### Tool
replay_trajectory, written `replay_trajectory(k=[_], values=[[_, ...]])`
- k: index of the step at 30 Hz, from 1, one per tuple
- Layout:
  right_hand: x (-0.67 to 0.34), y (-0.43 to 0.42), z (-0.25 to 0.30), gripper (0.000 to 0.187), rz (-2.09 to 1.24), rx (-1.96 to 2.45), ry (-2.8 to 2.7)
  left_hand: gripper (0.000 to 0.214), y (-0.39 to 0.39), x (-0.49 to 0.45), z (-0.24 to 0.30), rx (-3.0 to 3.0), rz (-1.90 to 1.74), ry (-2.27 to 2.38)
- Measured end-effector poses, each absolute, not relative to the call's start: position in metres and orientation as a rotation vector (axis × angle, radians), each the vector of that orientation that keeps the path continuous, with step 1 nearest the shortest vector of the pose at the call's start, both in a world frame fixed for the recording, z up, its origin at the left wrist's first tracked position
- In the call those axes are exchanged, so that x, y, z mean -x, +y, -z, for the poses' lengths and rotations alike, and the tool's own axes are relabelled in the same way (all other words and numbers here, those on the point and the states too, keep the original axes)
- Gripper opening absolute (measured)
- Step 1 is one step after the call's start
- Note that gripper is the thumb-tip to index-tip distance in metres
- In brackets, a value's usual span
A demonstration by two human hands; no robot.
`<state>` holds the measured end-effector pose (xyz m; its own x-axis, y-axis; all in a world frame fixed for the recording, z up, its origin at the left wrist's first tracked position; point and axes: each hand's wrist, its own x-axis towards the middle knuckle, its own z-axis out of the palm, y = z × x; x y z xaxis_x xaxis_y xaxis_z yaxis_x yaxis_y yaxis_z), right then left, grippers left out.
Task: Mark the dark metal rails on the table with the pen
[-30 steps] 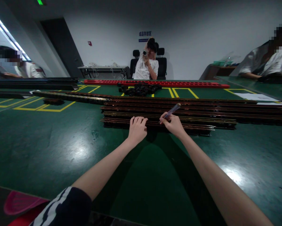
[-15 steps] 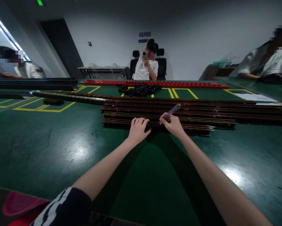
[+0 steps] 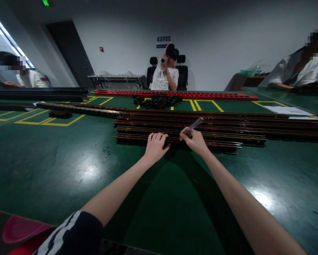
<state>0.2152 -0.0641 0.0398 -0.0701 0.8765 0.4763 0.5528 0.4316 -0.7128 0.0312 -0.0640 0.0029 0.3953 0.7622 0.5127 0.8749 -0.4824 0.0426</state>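
Long, thin dark strips (image 3: pixel 222 129) with coppery edges lie side by side across the green table. My left hand (image 3: pixel 156 144) rests on the near strips, its fingers stretched over them and its thumb apart. Just to the right, my right hand (image 3: pixel 194 140) grips a pen (image 3: pixel 194 124) with a clear purplish barrel. The pen slants, its tip down at the near strips and its back end up to the right. What the tip touches is too small to make out.
Behind the strips are a heap of black parts (image 3: pixel 157 101) and a long red slotted rail (image 3: pixel 214 95). Black rails (image 3: pixel 36 95) lie at the left. White paper (image 3: pixel 278 109) is at the right. A person (image 3: pixel 164 76) sits opposite; others sit at both sides. Yellow tape marks the green table (image 3: pixel 55 170).
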Motion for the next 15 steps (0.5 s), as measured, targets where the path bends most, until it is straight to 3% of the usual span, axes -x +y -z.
replay_trajectory(k=[15], values=[[-0.2208, -0.0632, -0.0415, 0.012, -0.453, 1.251, -1.700, 0.034, -0.0647, -0.0324, -0.0040, 2.412, 0.690, -1.467]])
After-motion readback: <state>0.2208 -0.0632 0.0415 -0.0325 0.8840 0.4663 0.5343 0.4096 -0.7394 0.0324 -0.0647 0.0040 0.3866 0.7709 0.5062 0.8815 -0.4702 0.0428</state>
